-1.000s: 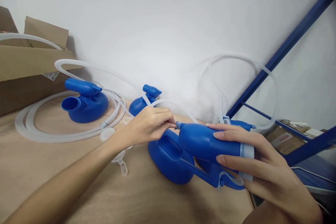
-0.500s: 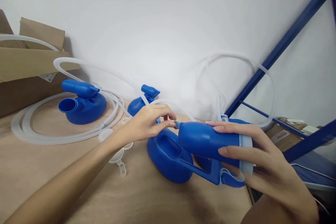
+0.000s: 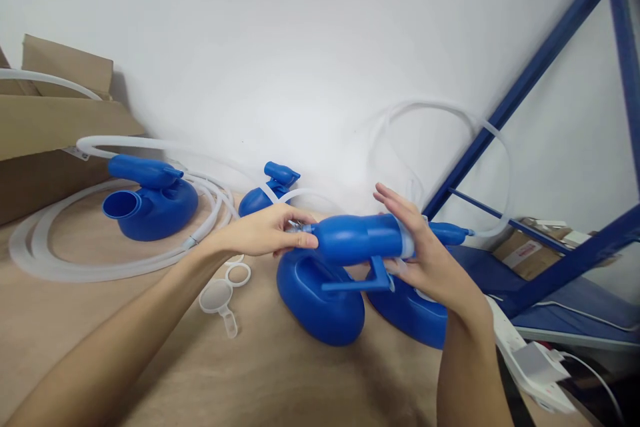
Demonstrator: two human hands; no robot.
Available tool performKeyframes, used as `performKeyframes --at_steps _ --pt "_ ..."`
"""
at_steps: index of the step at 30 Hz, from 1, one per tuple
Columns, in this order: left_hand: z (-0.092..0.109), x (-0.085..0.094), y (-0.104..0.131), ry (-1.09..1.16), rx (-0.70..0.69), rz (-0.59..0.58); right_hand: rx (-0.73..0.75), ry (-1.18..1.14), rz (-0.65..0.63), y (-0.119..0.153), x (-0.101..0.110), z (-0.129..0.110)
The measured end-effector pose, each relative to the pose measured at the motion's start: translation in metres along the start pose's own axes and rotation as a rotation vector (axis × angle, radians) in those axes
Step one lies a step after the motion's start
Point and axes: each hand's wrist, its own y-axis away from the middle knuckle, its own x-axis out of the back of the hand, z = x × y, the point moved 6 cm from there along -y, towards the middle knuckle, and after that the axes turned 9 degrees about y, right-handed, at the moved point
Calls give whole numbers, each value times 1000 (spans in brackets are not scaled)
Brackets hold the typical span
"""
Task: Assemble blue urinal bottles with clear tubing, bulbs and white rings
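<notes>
My left hand (image 3: 273, 230) pinches a clear hose end with a small metal clamp (image 3: 299, 222) at the nozzle of a blue urinal bottle's tubular part (image 3: 357, 239). My right hand (image 3: 425, 253) cups the pale-capped far end of that part, fingers stretched upward and thumb underneath. A blue bar handle (image 3: 380, 277) hangs below it. Beneath my hands sits a blue rounded body (image 3: 320, 313) with a handle recess; whether it joins the held part I cannot tell. Another blue body (image 3: 413, 317) lies partly hidden behind my right hand.
A blue urinal (image 3: 157, 210) stands left, ringed by a coiled clear hose (image 3: 50, 240); a second urinal (image 3: 260, 199) is near the wall. A translucent lid (image 3: 217, 295) and ring (image 3: 238, 274) lie on the table. Cardboard box (image 3: 55, 173), blue frame (image 3: 530, 60) and power strip (image 3: 545, 387) flank.
My right hand has slid from over the top of the blue part to its capped end. The part has shifted left and away from me, while my left hand stays at the nozzle.
</notes>
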Motion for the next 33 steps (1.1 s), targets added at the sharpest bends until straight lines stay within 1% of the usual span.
performKeyframes --at_steps 2,3,5,6,8,9,11,14,16,18,20,23,24,26,29,31,33 --pt "-7 11 -1 -7 54 133 -203 59 -78 3 -8 19" --pt "-8 15 -1 -34 64 212 -308 60 -141 6 -13 28" --pt "-9 20 -2 -112 48 357 -460 11 -330 11 -27 40" --pt "-10 19 -4 -154 28 411 -497 -36 -438 12 -35 41" --pt "-13 12 -9 -251 -32 475 -500 -152 -626 13 -53 38" --pt "-15 6 -12 -303 -74 496 -486 -201 -697 12 -62 35" --pt "-19 -7 -17 -407 -186 521 -470 -212 -765 10 -79 33" --pt "-27 -23 -18 -555 -338 537 -467 -103 -771 6 -98 39" --pt "-34 -31 -19 -658 -367 548 -439 -106 -773 4 -107 41" --pt "-40 -37 -20 -771 -364 543 -409 -174 -784 3 -112 39" --pt "-46 -43 -25 -877 -337 510 -409 -227 -800 2 -114 35" --pt "-47 -45 -30 -995 -257 409 -421 -187 -818 0 -115 32" --pt "-43 -45 -30 -1023 -240 370 -411 -142 -815 -1 -115 31" --pt "-29 -42 -24 -1078 -223 290 -386 -46 -771 -6 -115 31" --pt "-4 -37 -9 -1162 -175 191 -356 -19 -711 -10 -117 32" --pt "7 -34 -1 -1207 -125 161 -313 -35 -677 -13 -119 33" --pt "14 -29 4 -1233 -110 193 -287 -51 -596 -15 -118 37"
